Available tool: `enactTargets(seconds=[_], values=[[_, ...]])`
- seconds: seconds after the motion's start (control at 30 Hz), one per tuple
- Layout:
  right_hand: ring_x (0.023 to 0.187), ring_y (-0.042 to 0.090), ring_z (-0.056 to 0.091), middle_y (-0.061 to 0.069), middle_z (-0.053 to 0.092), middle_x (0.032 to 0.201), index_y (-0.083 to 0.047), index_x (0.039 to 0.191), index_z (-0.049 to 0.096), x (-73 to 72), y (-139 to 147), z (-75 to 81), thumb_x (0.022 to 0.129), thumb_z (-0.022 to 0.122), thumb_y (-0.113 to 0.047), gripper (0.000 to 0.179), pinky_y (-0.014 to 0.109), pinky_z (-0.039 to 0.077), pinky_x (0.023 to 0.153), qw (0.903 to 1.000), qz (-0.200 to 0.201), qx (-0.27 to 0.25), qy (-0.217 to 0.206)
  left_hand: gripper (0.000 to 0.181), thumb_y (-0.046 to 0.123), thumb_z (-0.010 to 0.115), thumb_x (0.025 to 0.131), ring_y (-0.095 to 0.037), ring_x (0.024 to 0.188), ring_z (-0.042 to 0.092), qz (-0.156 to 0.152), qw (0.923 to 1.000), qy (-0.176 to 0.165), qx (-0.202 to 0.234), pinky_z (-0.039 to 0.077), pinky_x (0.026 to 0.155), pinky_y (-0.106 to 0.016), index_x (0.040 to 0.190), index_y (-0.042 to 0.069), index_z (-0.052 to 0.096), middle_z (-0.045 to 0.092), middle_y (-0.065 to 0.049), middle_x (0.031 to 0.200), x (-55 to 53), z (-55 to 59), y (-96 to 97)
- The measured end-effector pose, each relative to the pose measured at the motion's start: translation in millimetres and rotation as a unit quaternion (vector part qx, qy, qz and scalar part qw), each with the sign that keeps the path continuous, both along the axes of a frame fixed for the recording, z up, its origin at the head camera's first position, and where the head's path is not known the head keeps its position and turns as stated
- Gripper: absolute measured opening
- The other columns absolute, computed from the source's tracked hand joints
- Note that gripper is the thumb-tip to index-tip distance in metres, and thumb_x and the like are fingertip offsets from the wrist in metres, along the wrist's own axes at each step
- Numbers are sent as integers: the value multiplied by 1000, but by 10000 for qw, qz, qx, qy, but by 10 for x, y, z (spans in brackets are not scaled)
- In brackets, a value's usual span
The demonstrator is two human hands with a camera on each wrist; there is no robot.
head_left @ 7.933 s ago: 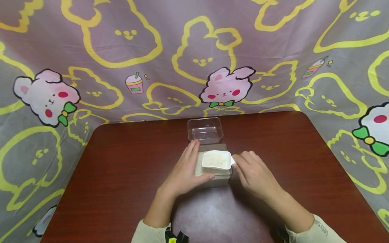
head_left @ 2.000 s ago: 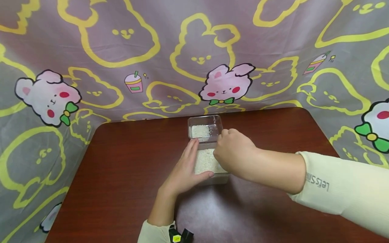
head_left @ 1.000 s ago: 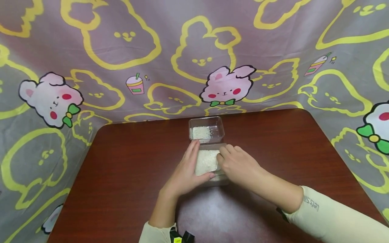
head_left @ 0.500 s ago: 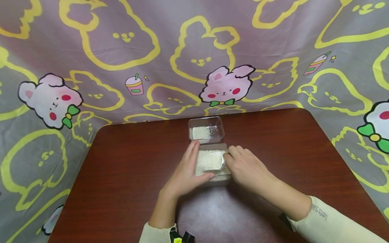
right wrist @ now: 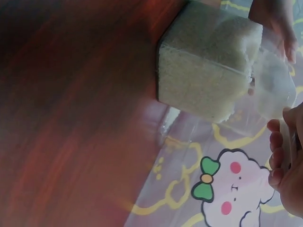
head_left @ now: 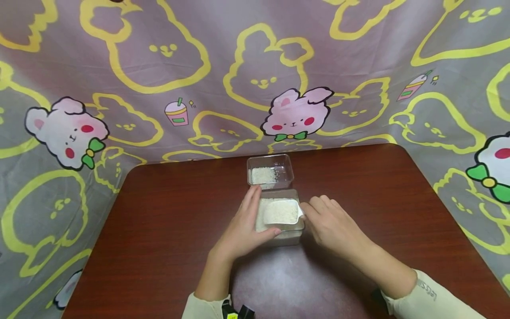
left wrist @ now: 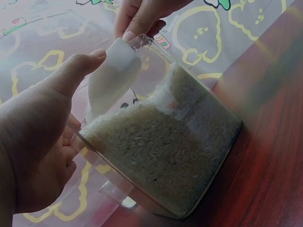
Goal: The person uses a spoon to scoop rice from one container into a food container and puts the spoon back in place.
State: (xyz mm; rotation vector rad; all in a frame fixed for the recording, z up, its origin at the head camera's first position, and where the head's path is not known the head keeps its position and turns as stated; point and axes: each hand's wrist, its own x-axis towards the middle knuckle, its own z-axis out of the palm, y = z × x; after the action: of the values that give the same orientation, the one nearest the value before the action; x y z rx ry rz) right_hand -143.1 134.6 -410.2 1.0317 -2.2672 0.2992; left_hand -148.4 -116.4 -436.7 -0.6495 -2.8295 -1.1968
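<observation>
Over the deep clear container of rice [head_left: 284,239], my right hand [head_left: 334,223] pinches the short handle of a white scoop [head_left: 281,212]. The scoop is heaped with rice and stands level with the container's rim in the head view. My left hand [head_left: 243,228] rests against the container's left side, fingers straight along the wall and thumb over the near rim. From the left wrist, the scoop [left wrist: 113,71] shows above the rice, which slopes up toward one wall. Behind the container, a shallower clear box [head_left: 283,170] has a small pile of rice [head_left: 263,175] in its left part.
Both boxes stand on a dark red-brown wooden table [head_left: 179,221], the shallow one close behind the deep one. A patterned cloth [head_left: 223,53] with rabbits hangs round the back and sides. A black wrist device [head_left: 237,310] sits at the left sleeve.
Rice now lies in the shallow box, bare at first. My right hand came back from over it, dug the scoop into the deep container and raised it full. My left hand stayed put.
</observation>
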Motion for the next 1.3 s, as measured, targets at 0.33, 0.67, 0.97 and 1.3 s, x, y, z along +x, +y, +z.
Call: enactTargets(seconds=[0.33, 0.67, 0.97, 1.3], values=[[77, 22, 48, 6, 58, 87, -1, 104, 65, -16, 68, -109, 106, 35, -28, 40, 35, 41, 65, 9963, -131, -405, -742, 110, 50, 76, 78, -19, 150, 20, 49, 9999, -87, 51, 28, 118, -47, 159, 14, 11, 9, 2, 165, 6, -22, -1], [80, 20, 49, 3, 58, 87, -3, 104, 65, -65, 94, -73, 97, 54, -17, 19, 34, 41, 71, 9933, -119, -678, -927, 111, 52, 76, 78, -20, 150, 19, 17, 9999, -72, 68, 27, 118, -47, 159, 14, 11, 8, 2, 165, -7, -11, -3], [83, 20, 50, 3, 58, 89, -4, 105, 65, -125, 97, 44, 91, 62, -11, 17, 35, 43, 73, 9908, -197, -780, -1092, 111, 54, 76, 78, -19, 150, 19, 52, 9998, -127, 108, 28, 118, -47, 159, 12, 13, 8, 2, 165, 4, -30, -4], [84, 22, 49, 4, 57, 89, -5, 107, 64, -363, 112, 198, 92, 63, -11, 16, 36, 42, 73, 9863, -446, -899, -1308, 111, 58, 73, 78, -18, 150, 16, 45, 9999, -97, 12, 27, 118, -48, 159, 12, 12, 6, 5, 165, 0, -24, -7]])
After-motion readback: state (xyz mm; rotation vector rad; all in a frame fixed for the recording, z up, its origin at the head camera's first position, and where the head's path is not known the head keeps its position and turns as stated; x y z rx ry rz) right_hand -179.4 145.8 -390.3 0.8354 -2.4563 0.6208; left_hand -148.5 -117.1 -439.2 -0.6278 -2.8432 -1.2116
